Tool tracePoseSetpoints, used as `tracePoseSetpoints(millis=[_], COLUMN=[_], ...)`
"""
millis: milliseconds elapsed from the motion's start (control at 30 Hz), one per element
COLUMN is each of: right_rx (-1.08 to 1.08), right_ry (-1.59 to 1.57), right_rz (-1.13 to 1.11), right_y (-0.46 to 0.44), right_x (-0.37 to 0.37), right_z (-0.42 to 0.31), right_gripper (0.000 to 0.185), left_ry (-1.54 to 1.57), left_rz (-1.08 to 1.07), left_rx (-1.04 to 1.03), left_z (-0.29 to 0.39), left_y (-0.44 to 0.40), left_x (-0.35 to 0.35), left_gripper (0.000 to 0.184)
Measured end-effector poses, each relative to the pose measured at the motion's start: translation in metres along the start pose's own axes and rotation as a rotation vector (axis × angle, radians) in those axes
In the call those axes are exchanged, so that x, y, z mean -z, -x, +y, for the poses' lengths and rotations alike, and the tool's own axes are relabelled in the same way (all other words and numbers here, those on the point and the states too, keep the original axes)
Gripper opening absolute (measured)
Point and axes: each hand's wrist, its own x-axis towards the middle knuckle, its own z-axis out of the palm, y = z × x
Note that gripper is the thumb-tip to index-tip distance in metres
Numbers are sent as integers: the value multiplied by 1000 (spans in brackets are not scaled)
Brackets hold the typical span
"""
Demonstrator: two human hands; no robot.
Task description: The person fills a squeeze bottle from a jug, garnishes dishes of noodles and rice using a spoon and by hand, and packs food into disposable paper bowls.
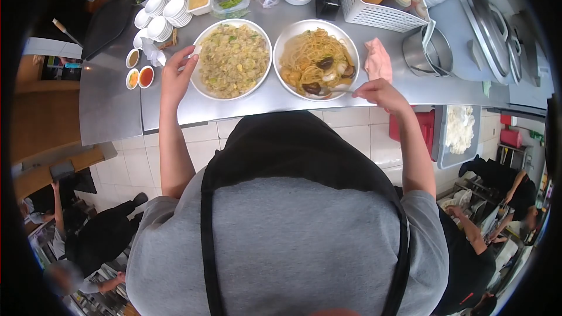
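Two round white plates stand side by side on the steel counter. The left plate point(196, 83) holds fried rice point(232, 61) with green bits. On the right plate point(278, 36) lie noodles point(313, 52) with dark mushroom pieces. My left hand point(177, 75) is at the rice plate's left rim, thumb and forefinger nearly together. Something small and white shows at its fingertips; I cannot tell whether it is a tissue or the rim. With its fingers closed, my right hand point(380, 93) grips the handle of a metal spoon point(338, 90), which reaches into the noodle plate's lower edge.
A pink cloth point(377, 60) lies right of the noodles, beside a steel pot point(413, 54). Behind are a white basket point(374, 7) of bottles, tubs and stacked small cups point(175, 9). Sauce cups point(146, 76) sit at left. Other people work behind on both sides.
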Motion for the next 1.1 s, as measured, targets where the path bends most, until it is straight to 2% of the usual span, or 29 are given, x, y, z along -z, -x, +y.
tracePoseSetpoints(millis=[67, 200, 567, 767, 900, 967, 1000, 1067, 1100], right_rx=[61, -36, -113, -165, -134, -50, -50, 96, 97], right_ry=[-16, -75, -636, -755, -688, -359, -358, -75, -75], right_rz=[26, 59, -157, -183, -151, -95, -98, 154, 152], right_y=[-2, 0, -3, -4, 2, 8, 11, 13, 11], right_x=[6, 13, 15, 9, 11, 16, 16, 10, 7], right_z=[1, -22, -3, 1, -7, -20, -26, -40, -44], right_gripper=[18, 21, 27, 29, 28, 25, 25, 18, 18], left_ry=[2, -4, 17, -19, -24, 13, 11, 20, 19], left_rz=[2, -14, 13, -38, -39, 3, 4, 2, 3], left_rx=[-6, 45, 21, 57, 55, 17, 19, 12, 12], left_z=[-4, -4, -9, 2, 3, -3, -3, -1, 0], left_y=[1, 5, 9, 11, 12, 11, 12, 12, 12], left_x=[1, -1, 0, -1, -1, -2, -2, -1, -2], left_gripper=[31, 30, 31, 34, 34, 31, 31, 31, 31])
